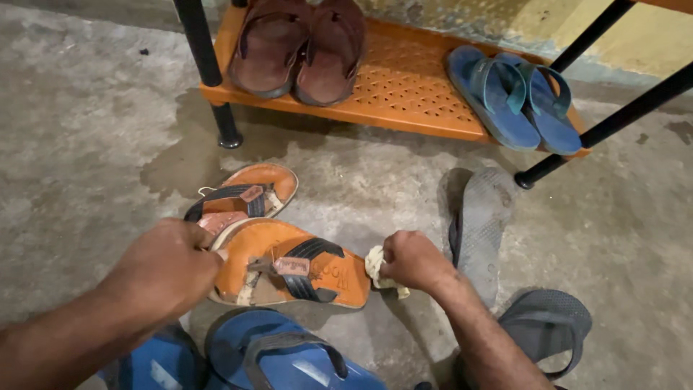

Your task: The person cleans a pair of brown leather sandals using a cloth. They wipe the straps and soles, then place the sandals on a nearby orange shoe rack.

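My left hand (pixel 170 266) grips the heel end of an orange sandal with black straps (pixel 296 263), holding it tilted above the floor. My right hand (pixel 413 258) is closed on a small crumpled pale cloth (pixel 377 269) pressed against the sandal's toe end. The matching orange sandal (pixel 245 193) lies on the concrete floor just behind it.
An orange perforated shoe rack shelf (pixel 404 83) with black legs holds brown sandals (pixel 302 47) and blue flip-flops (pixel 516 94). A grey flip-flop (pixel 482 220) lies upside down to the right, another grey one (pixel 545 328) nearer. Blue flip-flops (pixel 289 357) sit at the bottom edge.
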